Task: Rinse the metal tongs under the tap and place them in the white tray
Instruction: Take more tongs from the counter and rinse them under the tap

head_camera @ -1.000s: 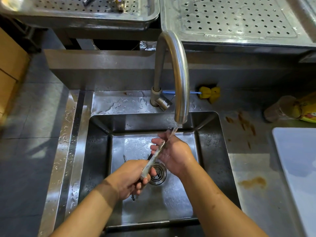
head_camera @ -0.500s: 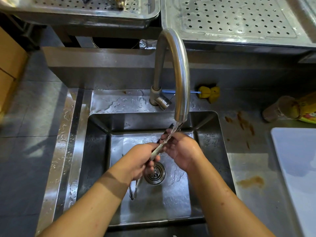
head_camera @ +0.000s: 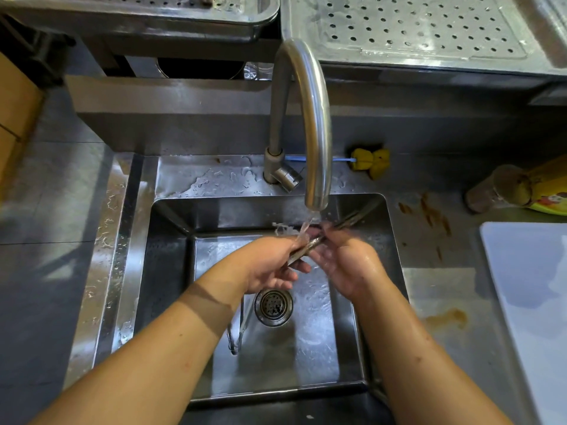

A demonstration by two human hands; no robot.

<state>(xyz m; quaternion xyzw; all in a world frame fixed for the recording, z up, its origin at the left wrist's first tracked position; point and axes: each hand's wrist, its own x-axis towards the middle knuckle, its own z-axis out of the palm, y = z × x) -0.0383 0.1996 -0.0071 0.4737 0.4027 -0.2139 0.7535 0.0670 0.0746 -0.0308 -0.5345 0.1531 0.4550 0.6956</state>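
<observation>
Both hands have shifted up and toward the back of the sink [head_camera: 171,271] since half a second ago, and the tongs [head_camera: 306,248] have slid farther through the stream, so their tips now stick out past it to the right, blurred. Left hand [head_camera: 270,265] grips the tongs, fingers curled round the shaft, directly under the tap [head_camera: 310,118]. Water [head_camera: 308,223] falls from the spout onto the metal just where the two hands meet. Right hand [head_camera: 343,262] is wet, and its fingers touch the tongs beside the stream; they are blurred, so I cannot tell whether they close round the metal or only rub along it. The tongs slant from lower left to upper right, and their looped end hangs below the left wrist, above the sink floor and left of the drain [head_camera: 273,306]. On the tabletop [head_camera: 445,286] to the right lies the white tray [head_camera: 537,302], well apart from the tongs. Brown stains mark the tabletop between sink and tray. A yellow brush [head_camera: 371,159] lies behind the tap, and a bottle [head_camera: 521,188] lies on its side past the tray.
</observation>
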